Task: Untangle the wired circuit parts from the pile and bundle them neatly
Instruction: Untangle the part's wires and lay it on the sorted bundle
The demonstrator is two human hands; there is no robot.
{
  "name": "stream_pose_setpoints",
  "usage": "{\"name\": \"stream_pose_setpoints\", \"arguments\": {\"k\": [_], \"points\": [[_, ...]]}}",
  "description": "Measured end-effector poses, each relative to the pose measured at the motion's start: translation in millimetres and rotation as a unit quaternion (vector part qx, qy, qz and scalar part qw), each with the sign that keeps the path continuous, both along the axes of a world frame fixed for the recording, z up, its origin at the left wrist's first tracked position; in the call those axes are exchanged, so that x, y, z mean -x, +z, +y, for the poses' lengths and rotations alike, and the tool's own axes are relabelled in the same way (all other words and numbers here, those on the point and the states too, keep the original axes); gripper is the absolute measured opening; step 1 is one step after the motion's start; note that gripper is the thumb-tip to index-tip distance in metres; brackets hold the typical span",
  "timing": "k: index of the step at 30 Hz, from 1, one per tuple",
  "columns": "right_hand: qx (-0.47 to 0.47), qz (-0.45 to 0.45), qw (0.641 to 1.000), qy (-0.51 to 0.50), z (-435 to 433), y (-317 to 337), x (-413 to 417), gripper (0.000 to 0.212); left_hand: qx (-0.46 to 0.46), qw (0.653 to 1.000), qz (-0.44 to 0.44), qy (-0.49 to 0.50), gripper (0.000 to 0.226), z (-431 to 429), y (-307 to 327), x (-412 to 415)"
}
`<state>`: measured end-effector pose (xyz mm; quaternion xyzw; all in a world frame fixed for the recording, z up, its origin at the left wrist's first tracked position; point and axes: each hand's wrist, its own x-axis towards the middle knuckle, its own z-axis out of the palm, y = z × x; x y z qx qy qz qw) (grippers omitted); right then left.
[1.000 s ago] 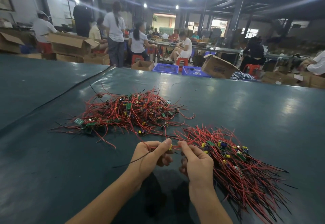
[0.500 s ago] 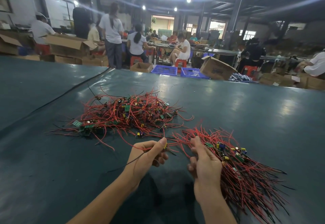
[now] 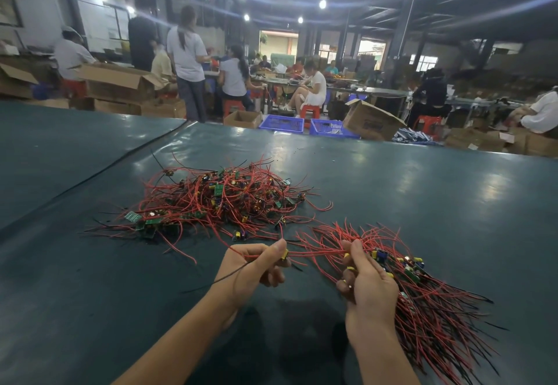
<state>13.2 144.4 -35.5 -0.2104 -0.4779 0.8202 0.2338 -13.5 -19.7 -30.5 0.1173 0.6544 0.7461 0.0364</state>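
Near side of the tangled pile (image 3: 223, 200) on the table (image 3: 437, 191): left hand (image 3: 256, 267) pinches one wired circuit part (image 3: 284, 254), thumb and fingers curled on its red and black wires. Right of the pile and nearer, right hand (image 3: 368, 288) grips the sorted bundle (image 3: 428, 303), fingers curled round its parts.

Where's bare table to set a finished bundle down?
Bare table right of the tangled pile, beyond the sorted bundle; also near-left, this side of the pile. Crowded: between left hand and right hand, red wires crossing.
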Motion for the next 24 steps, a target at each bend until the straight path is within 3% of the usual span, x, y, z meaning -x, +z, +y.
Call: {"name": "stream_pose_setpoints", "arguments": {"k": [6,14,18,24], "points": [[-0.056,0.041,0.997,0.019,-4,-1,-2,0.025,-0.118,0.986,-0.122,0.009,0.040,-6,-5,6],[-0.048,0.085,0.995,0.011,-5,2,-3,0.023,-0.109,0.986,-0.122,0.025,0.038,-6,-9,11],[-0.059,0.100,0.989,0.091,-9,5,-7,0.020,-0.164,0.972,-0.161,0.053,0.036,-7,-8,13],[-0.137,0.137,0.956,0.219,-22,2,-13,0.055,-0.230,0.945,-0.221,0.073,0.038,-15,-10,17]]}}
